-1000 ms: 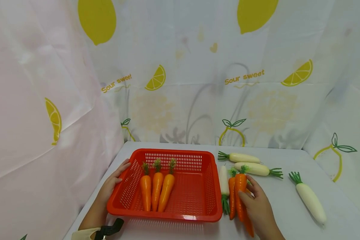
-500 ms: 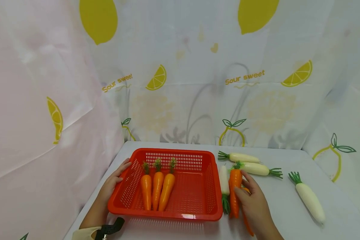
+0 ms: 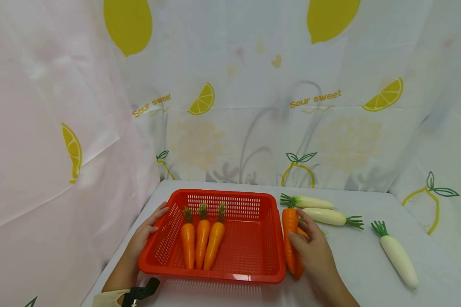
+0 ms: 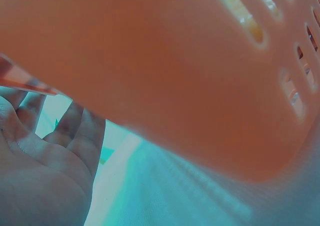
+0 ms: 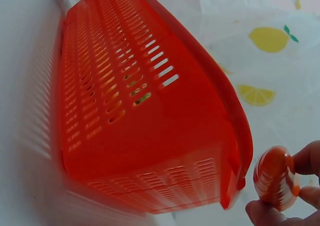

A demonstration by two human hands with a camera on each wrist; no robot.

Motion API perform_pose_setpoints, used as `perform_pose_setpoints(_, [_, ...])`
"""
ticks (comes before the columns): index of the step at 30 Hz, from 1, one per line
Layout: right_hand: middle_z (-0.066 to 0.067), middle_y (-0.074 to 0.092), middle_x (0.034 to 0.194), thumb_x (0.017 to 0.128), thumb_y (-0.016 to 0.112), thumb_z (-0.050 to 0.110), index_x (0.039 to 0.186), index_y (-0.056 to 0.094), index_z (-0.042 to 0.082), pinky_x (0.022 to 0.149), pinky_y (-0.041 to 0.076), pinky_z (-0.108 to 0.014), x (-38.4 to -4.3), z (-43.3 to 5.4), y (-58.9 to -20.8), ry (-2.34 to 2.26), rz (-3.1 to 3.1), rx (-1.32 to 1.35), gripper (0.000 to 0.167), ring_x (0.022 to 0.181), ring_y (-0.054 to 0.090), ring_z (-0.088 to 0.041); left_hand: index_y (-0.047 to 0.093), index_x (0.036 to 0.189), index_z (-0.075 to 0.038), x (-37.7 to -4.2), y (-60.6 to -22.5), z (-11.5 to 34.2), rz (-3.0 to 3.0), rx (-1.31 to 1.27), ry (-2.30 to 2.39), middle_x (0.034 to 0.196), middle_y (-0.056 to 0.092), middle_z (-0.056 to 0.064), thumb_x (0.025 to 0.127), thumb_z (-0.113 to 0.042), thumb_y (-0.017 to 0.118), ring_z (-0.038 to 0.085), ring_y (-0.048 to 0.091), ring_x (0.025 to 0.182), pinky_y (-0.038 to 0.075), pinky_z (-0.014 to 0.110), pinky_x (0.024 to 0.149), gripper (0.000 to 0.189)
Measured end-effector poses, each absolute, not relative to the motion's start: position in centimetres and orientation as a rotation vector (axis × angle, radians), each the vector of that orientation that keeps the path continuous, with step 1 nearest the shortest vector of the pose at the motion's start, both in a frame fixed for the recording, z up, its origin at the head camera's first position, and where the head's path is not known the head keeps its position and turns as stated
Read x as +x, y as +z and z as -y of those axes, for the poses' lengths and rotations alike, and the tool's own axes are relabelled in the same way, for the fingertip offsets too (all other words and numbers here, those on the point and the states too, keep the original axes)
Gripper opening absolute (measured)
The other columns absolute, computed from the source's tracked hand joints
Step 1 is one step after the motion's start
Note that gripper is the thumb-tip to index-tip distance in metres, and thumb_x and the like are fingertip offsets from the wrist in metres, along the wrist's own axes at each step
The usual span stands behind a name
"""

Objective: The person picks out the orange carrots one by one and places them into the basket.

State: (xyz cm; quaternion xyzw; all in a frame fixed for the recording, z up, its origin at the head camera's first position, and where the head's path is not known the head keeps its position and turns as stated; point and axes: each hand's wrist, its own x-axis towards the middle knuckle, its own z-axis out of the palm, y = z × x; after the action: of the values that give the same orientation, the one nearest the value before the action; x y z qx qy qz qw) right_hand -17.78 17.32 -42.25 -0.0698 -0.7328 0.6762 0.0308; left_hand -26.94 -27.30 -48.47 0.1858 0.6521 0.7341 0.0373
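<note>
A red plastic basket (image 3: 215, 276) with slotted walls stands on the white table, with several carrots (image 3: 202, 241) lying side by side in its left half. My left hand (image 3: 141, 238) grips the basket's left rim, fingers over the edge. In the left wrist view the palm (image 4: 47, 171) shows below the rim. Beside the right wall, my right hand (image 3: 318, 251) pinches an orange carrot (image 3: 290, 226) between thumb and fingers, its upright length overlapping the rim. The right wrist view shows this carrot (image 5: 274, 178) raised near rim height. More carrot (image 3: 299, 267) shows beneath it, partly hidden.
Two white radishes (image 3: 315, 202) lie at the back, right of the basket. Another white radish (image 3: 399, 261) with a green top lies alone at the far right. Lemon-print cloth (image 3: 249, 136) hangs behind the table and at both sides.
My right hand has moved left with the carrot, bringing it from among the other vegetables to the basket's right rim. The left hand and basket have stayed in place.
</note>
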Motion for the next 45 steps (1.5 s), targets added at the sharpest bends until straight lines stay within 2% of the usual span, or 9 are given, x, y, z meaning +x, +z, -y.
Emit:
perform_pose_setpoints(6, [-0.016,0.042,0.160,0.104,0.058,0.011,0.161,0.038,0.034,0.101,0.058,-0.046,-18.0,-16.5,-42.0,2.069,2.257,-0.186,0.065,0.137,0.056,-0.036,0.027,0.162,0.003,-26.9,-48.3,27.3,-1.999,0.550,2.250,0.176,0.015,-0.003,0.098,0.004,0.026,-0.014,0.032,0.141,0.044,0.018,0.110,0.064])
perform_pose_setpoints(9, [-0.015,0.043,0.160,0.104,0.058,0.011,0.161,0.039,0.034,0.101,0.057,-0.044,-18.3,-16.1,-41.9,2.067,2.251,-0.166,0.064,0.136,0.057,-0.036,0.026,0.162,0.003,-26.9,-48.3,27.3,-1.999,0.557,2.248,0.176,0.015,-0.003,0.098,0.004,0.026,-0.013,0.032,0.141,0.045,0.019,0.110,0.064])
perform_pose_setpoints(15, [-0.013,0.045,0.159,0.103,0.060,0.009,0.162,0.038,0.031,0.099,0.058,-0.038,-18.4,-15.3,-41.8,2.103,2.237,-0.157,0.066,0.135,0.059,-0.033,0.025,0.161,0.007,-27.0,-48.4,27.3,-1.977,0.615,2.259,0.171,0.025,-0.013,0.098,0.006,0.024,-0.015,0.035,0.141,0.045,0.018,0.110,0.063])
perform_pose_setpoints(20, [-0.013,0.043,0.159,0.103,0.058,0.007,0.163,0.036,0.029,0.101,0.058,-0.042,-18.5,-14.9,-41.7,2.149,2.225,-0.134,0.068,0.136,0.057,-0.034,0.025,0.162,0.006,-27.0,-48.4,27.3,-1.970,0.607,2.257,0.170,0.027,-0.016,0.099,0.005,0.024,-0.015,0.035,0.140,0.045,0.019,0.110,0.063])
perform_pose_setpoints(27, [-0.013,0.043,0.159,0.103,0.061,0.011,0.161,0.038,0.032,0.099,0.058,-0.049,-18.7,-14.4,-41.9,2.159,2.232,-0.123,0.066,0.138,0.057,-0.035,0.026,0.162,0.004,-27.0,-48.4,27.3,-1.978,0.581,2.248,0.176,0.017,-0.005,0.099,0.004,0.024,-0.015,0.035,0.140,0.045,0.019,0.110,0.063])
perform_pose_setpoints(30, [-0.013,0.043,0.159,0.102,0.062,0.011,0.160,0.040,0.032,0.098,0.059,-0.049,-18.7,-14.2,-42.0,2.157,2.235,-0.122,0.065,0.137,0.057,-0.035,0.026,0.162,0.005,-27.0,-48.4,27.3,-2.000,0.572,2.246,0.176,0.017,-0.003,0.099,0.005,0.024,-0.016,0.035,0.139,0.046,0.019,0.109,0.063])
perform_pose_setpoints(45, [-0.016,0.041,0.160,0.101,0.065,0.012,0.160,0.041,0.032,0.105,0.055,-0.049,-18.8,-13.1,-41.4,2.135,2.284,-0.115,0.067,0.138,0.055,-0.037,0.027,0.162,0.002,-26.9,-48.1,27.1,-1.999,0.496,2.255,0.176,0.016,-0.002,0.100,0.004,0.027,-0.015,0.039,0.136,0.049,0.022,0.107,0.062])
